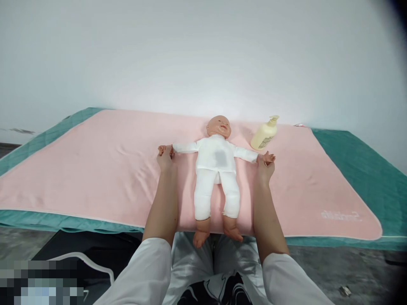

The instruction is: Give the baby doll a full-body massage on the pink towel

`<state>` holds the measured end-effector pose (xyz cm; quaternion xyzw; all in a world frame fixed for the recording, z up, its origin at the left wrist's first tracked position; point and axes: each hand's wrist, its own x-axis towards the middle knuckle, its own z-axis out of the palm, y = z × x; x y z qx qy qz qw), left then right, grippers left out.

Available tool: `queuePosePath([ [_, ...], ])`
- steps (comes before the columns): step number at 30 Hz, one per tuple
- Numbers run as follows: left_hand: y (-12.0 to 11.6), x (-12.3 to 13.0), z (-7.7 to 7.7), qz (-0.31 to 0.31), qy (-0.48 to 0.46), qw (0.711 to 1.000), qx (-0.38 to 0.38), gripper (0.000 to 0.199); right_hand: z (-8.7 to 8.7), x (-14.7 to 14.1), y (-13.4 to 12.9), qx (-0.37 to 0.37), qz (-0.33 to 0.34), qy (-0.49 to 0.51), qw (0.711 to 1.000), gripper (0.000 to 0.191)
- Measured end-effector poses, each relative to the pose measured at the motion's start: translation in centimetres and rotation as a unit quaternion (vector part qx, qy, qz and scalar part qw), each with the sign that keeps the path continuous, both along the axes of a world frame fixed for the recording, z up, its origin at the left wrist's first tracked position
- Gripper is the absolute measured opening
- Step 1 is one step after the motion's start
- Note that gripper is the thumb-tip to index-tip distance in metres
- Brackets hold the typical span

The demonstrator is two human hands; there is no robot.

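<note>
A baby doll (216, 156) in a white cloth suit lies on its back on a pink blanket (95, 169), head away from me and feet over the near edge. Its arms are stretched straight out to both sides. My left hand (165, 160) is closed around the doll's hand on the left. On the other side, my right hand (265, 169) grips the doll's wrist, with the doll's small fingers showing past my own. Just beyond that hand, a pale yellow pump bottle (263, 136) stands on the blanket, tilted in view.
Under the blanket, a green cover (359, 161) shows at both sides and along the front edge. A white wall (203, 55) rises behind. At lower left are a black surface (95, 248) and a white curved tube or cable (82, 256). Grey floor (324, 267) shows below.
</note>
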<state>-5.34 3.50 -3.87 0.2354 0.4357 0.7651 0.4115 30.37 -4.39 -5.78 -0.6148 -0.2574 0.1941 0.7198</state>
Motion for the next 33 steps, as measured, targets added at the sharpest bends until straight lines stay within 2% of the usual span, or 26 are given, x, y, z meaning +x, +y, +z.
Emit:
queuePosePath([
  [2,-0.7,0.5,1.0,0.023,-0.027,0.999,-0.001,0.032,0.6,-0.5,-0.2,0.023,0.016,-0.007,1.0,0.063],
  [3,-1.0,0.9,1.6,0.033,-0.016,0.999,0.026,0.032,0.8,-0.8,-0.3,0.03,0.029,-0.016,0.999,0.068],
  [6,-2.0,2.4,3.2,0.059,0.078,0.99,0.105,0.037,1.5,-1.5,-0.5,0.048,0.05,-0.08,0.994,0.074],
  [11,-3.5,4.8,4.5,0.007,0.233,0.957,0.171,0.05,2.7,-3.4,-1.1,0.118,0.082,-0.189,0.971,0.075],
  [14,-4.5,5.8,4.7,-0.054,0.331,0.922,0.191,0.044,2.9,-4.6,-1.4,0.147,0.109,-0.216,0.959,0.074],
  [17,-5.4,6.5,4.8,-0.12,0.425,0.873,0.207,0.034,2.8,-5.2,-1.8,0.166,0.129,-0.275,0.938,0.057],
  [20,-5.7,6.9,4.8,-0.147,0.491,0.823,0.243,0.027,3.0,-5.4,-2.1,0.178,0.186,-0.38,0.888,0.035],
  [23,-5.6,7.0,4.8,-0.17,0.541,0.783,0.255,0.027,3.3,-5.6,-2.3,0.186,0.225,-0.446,0.846,0.029],
  [28,-5.6,6.6,5.1,-0.237,0.581,0.737,0.253,0.037,3.6,-5.9,-2.5,0.154,0.266,-0.49,0.816,0.029],
  [33,-5.9,6.4,5.5,-0.278,0.591,0.709,0.267,0.048,3.5,-5.8,-2.4,0.148,0.292,-0.499,0.802,0.03],
])
